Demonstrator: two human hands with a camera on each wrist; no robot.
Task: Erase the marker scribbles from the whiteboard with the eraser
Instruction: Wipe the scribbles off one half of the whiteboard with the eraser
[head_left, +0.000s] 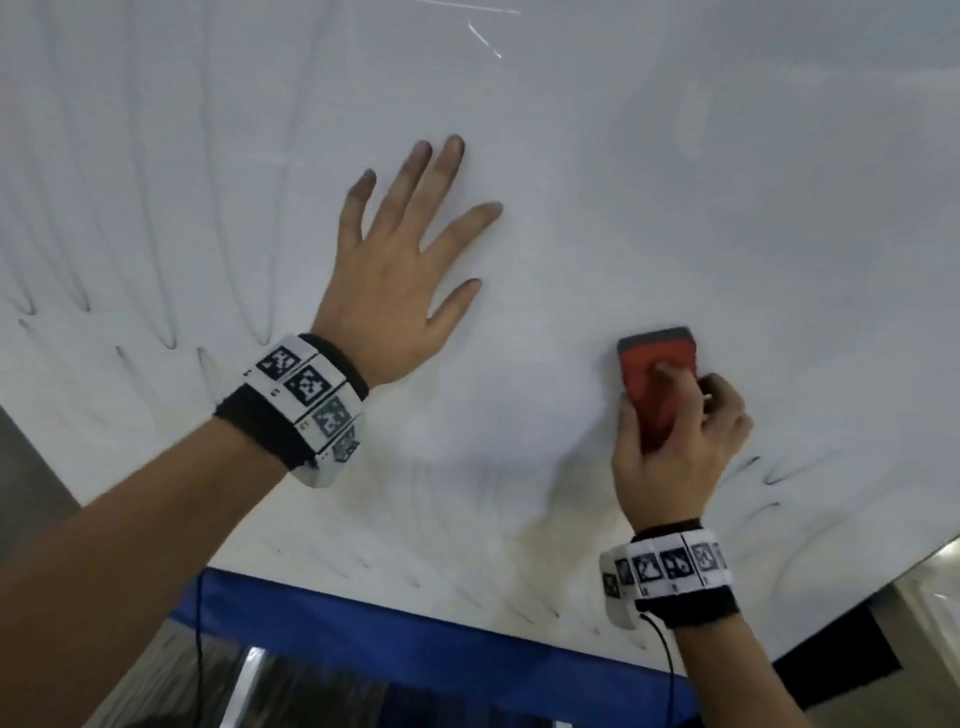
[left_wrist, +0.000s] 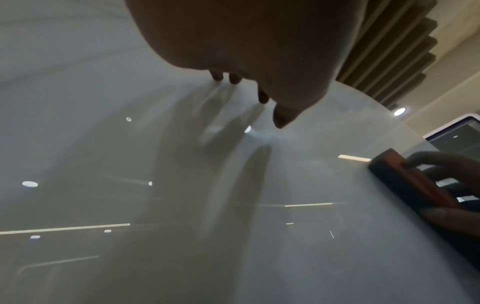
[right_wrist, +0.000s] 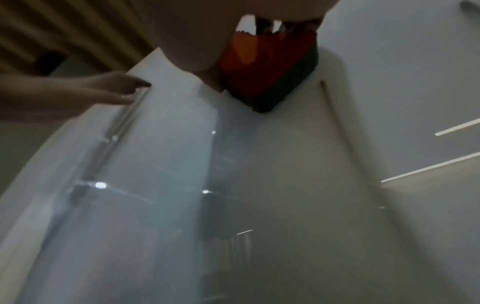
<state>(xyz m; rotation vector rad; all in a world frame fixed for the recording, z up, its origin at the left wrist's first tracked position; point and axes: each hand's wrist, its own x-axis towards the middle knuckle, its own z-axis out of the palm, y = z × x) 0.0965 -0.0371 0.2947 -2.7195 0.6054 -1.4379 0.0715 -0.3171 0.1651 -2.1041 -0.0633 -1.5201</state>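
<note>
A large whiteboard (head_left: 571, 156) fills the head view. Faint grey marker loops (head_left: 166, 332) streak its left side, and dark stroke ends (head_left: 769, 475) sit low on the right. My right hand (head_left: 670, 441) grips a red eraser (head_left: 655, 366) with a dark felt base, pressed flat against the board right of centre. In the right wrist view the eraser (right_wrist: 267, 67) shows below my palm. My left hand (head_left: 400, 270) lies flat on the board with fingers spread, up and left of the eraser; its fingertips (left_wrist: 235, 79) touch the glossy surface.
The board's lower edge meets a blue strip (head_left: 415, 644). A thin black cable (head_left: 667, 660) hangs from my right wristband. A dark slatted wall (left_wrist: 389, 51) lies beyond the board's far edge. Smudged ink residue (head_left: 467, 545) covers the lower middle.
</note>
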